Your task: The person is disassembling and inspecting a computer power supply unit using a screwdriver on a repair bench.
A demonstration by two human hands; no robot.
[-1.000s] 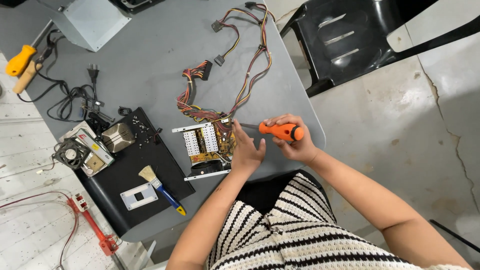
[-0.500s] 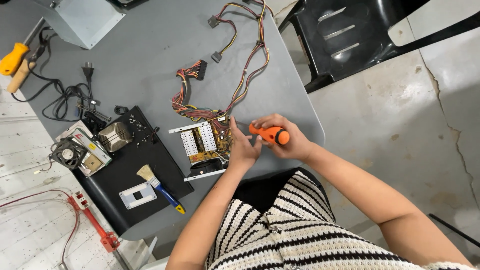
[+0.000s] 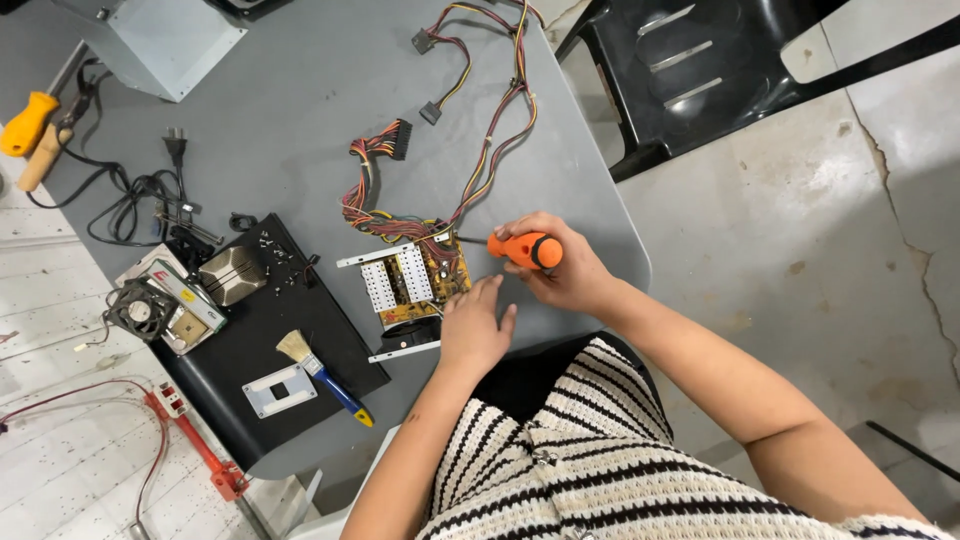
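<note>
At table's near edge: power supply circuit board [image 3: 415,285], out of casing, wire harness [image 3: 455,190] attached. Right hand [image 3: 560,275] clamped on orange screwdriver [image 3: 525,248], tip at board; left hand [image 3: 475,325] open, steadying. Fan [image 3: 138,310] already removed.

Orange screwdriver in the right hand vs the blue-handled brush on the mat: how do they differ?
The screwdriver is held in the right hand, its shaft pointing at the circuit board; the brush lies loose on the black mat, untouched. The screwdriver has a thick orange grip with a black end; the brush has a slim blue handle with a yellow tip and pale bristles. Both are hand tools lying roughly flat over the grey table.
</note>
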